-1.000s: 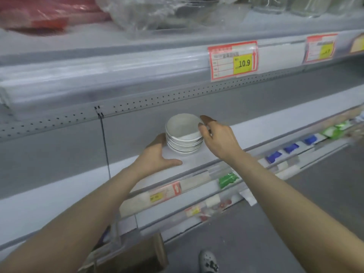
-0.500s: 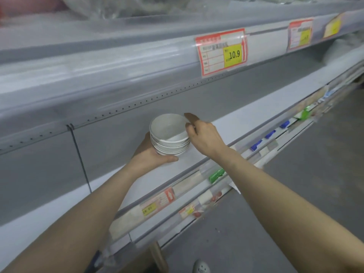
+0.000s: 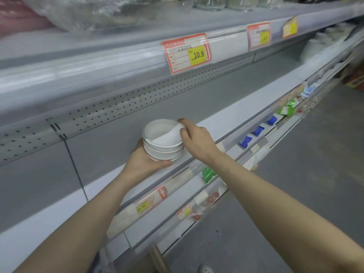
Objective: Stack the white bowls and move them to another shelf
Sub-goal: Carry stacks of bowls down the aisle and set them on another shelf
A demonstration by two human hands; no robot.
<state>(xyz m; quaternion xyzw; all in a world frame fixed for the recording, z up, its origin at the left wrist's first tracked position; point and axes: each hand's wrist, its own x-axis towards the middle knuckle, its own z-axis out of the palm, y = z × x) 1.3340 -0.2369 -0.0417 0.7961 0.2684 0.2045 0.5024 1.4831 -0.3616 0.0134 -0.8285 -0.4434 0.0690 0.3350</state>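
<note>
Since the white bowls (image 3: 163,146) already sit nested in one stack at centre frame, over the front edge of the shelf (image 3: 246,113), stacking looks done and the carry is in hand. The left hand (image 3: 145,162) cups the base, thumb curled beneath; the right hand (image 3: 197,140) pinches the top rim. Next, a level lift with both hands toward another shelf. Glossy white, they show thin dark rim lines.

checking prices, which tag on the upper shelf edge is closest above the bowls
The leftmost tag, red-bordered and reading 10.9, hangs nearly above the stack of white bowls. The middle tag and the right tag hang farther right, unreadable.
</note>
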